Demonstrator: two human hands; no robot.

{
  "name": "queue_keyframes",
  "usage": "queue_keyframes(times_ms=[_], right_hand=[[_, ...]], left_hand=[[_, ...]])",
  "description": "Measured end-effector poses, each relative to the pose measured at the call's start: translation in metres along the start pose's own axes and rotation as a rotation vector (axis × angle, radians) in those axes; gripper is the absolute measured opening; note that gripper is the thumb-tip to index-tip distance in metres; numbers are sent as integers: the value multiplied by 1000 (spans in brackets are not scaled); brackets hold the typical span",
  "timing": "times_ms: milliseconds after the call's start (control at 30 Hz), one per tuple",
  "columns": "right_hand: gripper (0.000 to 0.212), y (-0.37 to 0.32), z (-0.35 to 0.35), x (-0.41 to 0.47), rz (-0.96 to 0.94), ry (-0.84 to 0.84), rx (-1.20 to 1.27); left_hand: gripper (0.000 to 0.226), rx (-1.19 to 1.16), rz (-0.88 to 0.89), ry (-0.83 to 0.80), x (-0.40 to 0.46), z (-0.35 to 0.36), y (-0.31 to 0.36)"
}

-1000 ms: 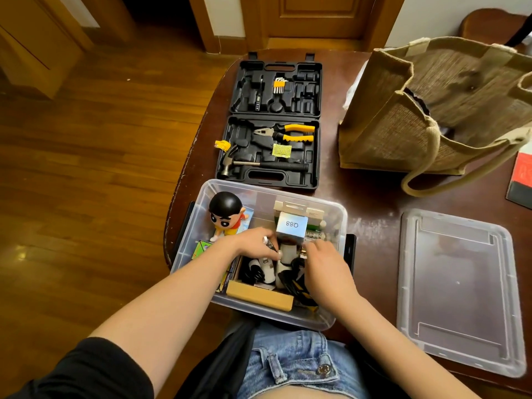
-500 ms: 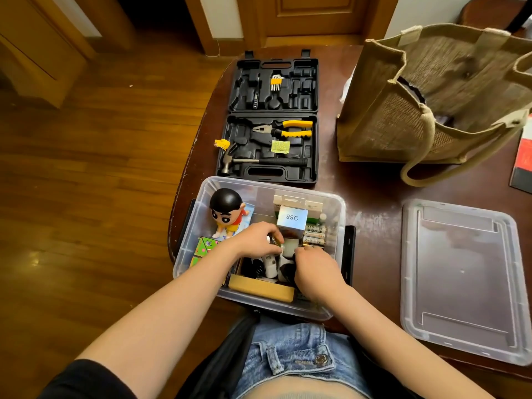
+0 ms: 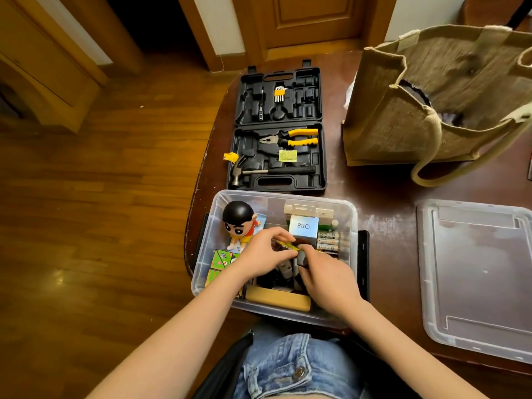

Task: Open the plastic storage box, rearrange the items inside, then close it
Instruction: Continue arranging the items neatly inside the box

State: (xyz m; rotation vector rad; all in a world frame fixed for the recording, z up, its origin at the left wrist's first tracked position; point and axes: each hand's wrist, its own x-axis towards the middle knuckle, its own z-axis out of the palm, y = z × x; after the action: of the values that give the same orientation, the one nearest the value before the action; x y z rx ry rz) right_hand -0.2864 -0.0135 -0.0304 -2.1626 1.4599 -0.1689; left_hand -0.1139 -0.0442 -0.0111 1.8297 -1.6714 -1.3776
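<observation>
The clear plastic storage box (image 3: 275, 254) sits open at the near edge of the dark wooden tabletop (image 3: 385, 191), directly in front of the person, and its clear plastic lid (image 3: 478, 272) lies flat on the tabletop well to the right. Both hands are down inside the box.

A second ago the two hands were buried among the dark items in the middle of the box, with nothing lifted. Now a small flat yellow-edged item (image 3: 286, 244) has come up between them: the left hand (image 3: 263, 254) pinches its near end between thumb and curled fingers, and the right hand (image 3: 325, 276), fingers bent, grips what looks like its other end or a dark piece just below it; which of the two I cannot tell.

The other contents have stayed put. The black-haired cartoon figurine (image 3: 239, 224) stands in the far left corner, the green printed cube blocks (image 3: 220, 260) lie by the left wall, the white carton marked Q88 (image 3: 303, 226) stands at the far side with a row of batteries (image 3: 331, 240) just beside it, and a tan rectangular block (image 3: 277, 298) lies along the near wall.

This suggests the rearranging step is under way, with one piece picked out and not yet placed; closing is still ahead, since the lid is untouched.
</observation>
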Motion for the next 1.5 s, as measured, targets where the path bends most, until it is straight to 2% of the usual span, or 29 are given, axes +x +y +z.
queue_keyframes(times_ms=[100,167,300,400,500,633,833,1000,1100,1167,1333,1500], right_hand=[[39,1,1,-2,-37,49,51],[34,-2,-1,-1,-20,71,132],[21,-8,-8,5,122,119,329],[20,-11,-9,12,241,123,323],[15,-13,-6,13,303,127,273],[11,-16,-3,11,330,157,149],[11,-19,0,-1,330,165,-5],[14,-21,4,-8,275,157,-121],[13,-24,4,-7,286,181,-125],[10,-24,4,-7,287,194,-97],[11,-22,2,-9,272,200,-86],[12,-22,0,-7,272,139,-96]], left_hand=[[21,-21,-20,-36,0,-1,1],[23,-34,-35,-69,0,-4,1],[16,-59,-48,-123,6,-9,5],[17,-85,-89,-106,11,-12,7],[23,233,1,-88,12,-23,-3],[36,599,44,-200,15,-36,-18],[31,878,44,-328,22,-30,-22],[29,907,18,-363,29,-20,-23],[53,854,24,-309,33,-15,-26],[61,870,13,-300,35,-14,-28],[41,976,-40,-341,42,-9,-29],[42,947,-28,-372,49,-10,-29]])
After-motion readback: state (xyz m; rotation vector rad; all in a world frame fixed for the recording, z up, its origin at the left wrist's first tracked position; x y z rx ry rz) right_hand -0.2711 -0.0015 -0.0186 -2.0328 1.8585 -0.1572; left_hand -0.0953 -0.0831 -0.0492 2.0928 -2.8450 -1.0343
